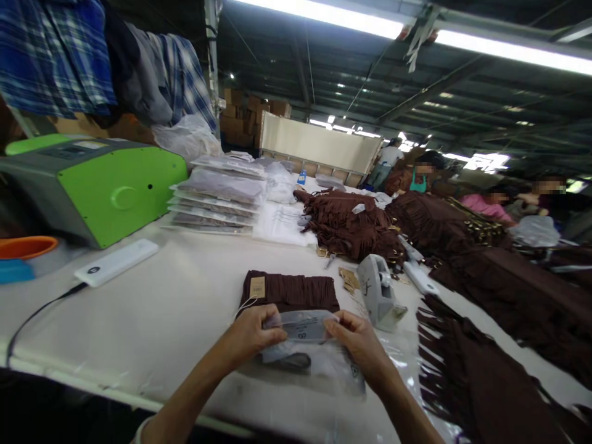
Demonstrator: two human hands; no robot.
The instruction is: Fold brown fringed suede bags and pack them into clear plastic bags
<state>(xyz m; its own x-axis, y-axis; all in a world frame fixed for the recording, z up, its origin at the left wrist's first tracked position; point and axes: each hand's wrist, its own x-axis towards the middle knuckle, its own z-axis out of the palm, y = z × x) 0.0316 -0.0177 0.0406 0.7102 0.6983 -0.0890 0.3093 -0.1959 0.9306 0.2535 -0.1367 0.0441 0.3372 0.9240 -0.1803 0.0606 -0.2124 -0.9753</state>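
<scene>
Between my hands is a clear plastic bag point(319, 361) with small dark print near its upper edge. My left hand point(259, 333) pinches that edge on the left, and my right hand point(354, 339) pinches it on the right. Through or under the plastic a dark oval shape shows; I cannot tell what it is. Just beyond the bag lies a folded dark brown fringed garment point(300, 293). A tan hang tag point(257, 287) with a white string rests on its left end. To the right of the garment stands a grey tape dispenser point(377, 290).
A green and grey machine point(124, 191) and a white power bank point(115, 262) with a cable are at left. Bagged garments point(217, 197) are stacked behind. Brown fringed garments point(351, 222) are heaped at back and right. Several people are at the far right.
</scene>
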